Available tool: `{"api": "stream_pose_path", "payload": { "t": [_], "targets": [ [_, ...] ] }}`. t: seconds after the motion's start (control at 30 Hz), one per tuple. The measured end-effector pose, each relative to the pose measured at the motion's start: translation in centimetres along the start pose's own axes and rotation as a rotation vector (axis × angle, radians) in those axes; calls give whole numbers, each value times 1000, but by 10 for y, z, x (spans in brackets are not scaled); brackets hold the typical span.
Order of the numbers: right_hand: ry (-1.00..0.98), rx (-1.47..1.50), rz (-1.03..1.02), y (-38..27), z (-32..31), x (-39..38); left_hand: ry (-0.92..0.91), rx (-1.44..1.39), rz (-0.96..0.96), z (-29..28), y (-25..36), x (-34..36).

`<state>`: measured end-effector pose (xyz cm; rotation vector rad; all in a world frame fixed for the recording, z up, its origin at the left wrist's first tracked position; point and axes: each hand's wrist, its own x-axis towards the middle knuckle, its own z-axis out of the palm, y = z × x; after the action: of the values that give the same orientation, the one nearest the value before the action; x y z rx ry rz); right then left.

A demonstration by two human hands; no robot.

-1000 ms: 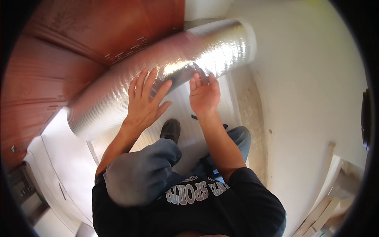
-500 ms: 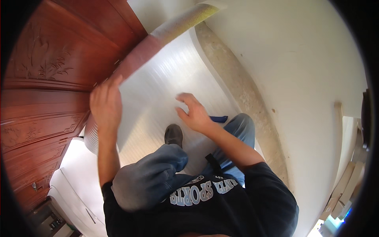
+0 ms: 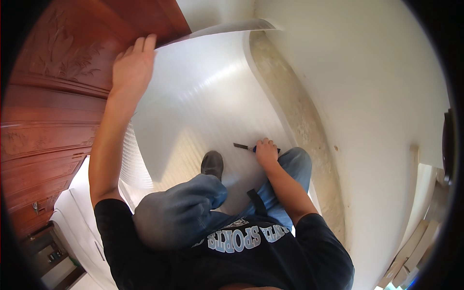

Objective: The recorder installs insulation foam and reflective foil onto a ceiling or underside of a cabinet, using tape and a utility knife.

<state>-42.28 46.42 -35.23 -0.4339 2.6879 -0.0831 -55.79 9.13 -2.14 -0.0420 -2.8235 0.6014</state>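
Note:
A silvery foam underlay sheet [image 3: 203,92] covers the floor in front of me, its far edge curling up. At its far left corner, against the red-brown cabinet, my left hand [image 3: 133,70] is closed over the edge; the thumb is hidden. Close to my bent knee, my right hand [image 3: 267,152] wraps round the blue handle of a utility knife [image 3: 241,146]. The dark blade points left and lies low over the sheet. Most of the handle is covered by my fingers.
A carved red-brown wooden cabinet [image 3: 48,116] runs along the left. A strip of bare, rough concrete [image 3: 295,101] lies between the sheet and the pale wall [image 3: 367,87]. My dark shoe [image 3: 212,164] rests on the sheet. White sheeting [image 3: 77,217] lies at the lower left.
My left hand has moved farther away along the cabinet, and the rolled far part of the sheet has flattened out. My right hand has come down and taken hold of the utility knife.

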Motion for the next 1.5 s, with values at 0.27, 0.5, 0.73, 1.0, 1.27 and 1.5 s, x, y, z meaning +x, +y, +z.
{"api": "stream_pose_path", "payload": {
  "t": [0.27, 0.5, 0.73, 1.0, 1.27, 1.5],
  "targets": [
    [65, 214, 25, -22, -37, 6, 221, -208, 103, 19, 18, 31],
    [459, 1063, -268, -121, -223, 29, 225, -270, -5, 20, 20, 47],
    [485, 981, -290, -170, -312, 88, 225, -337, -79, 15, 15, 56],
    [625, 801, -273, -178, -317, 111, 373, -327, -41, 19, 19, 61],
    [579, 752, -245, -189, -339, 119, 462, -236, -33, 30, 17, 65],
    [703, 703, -272, -188, -323, 125, 588, -174, 29, 33, 20, 66]
  ]
}}
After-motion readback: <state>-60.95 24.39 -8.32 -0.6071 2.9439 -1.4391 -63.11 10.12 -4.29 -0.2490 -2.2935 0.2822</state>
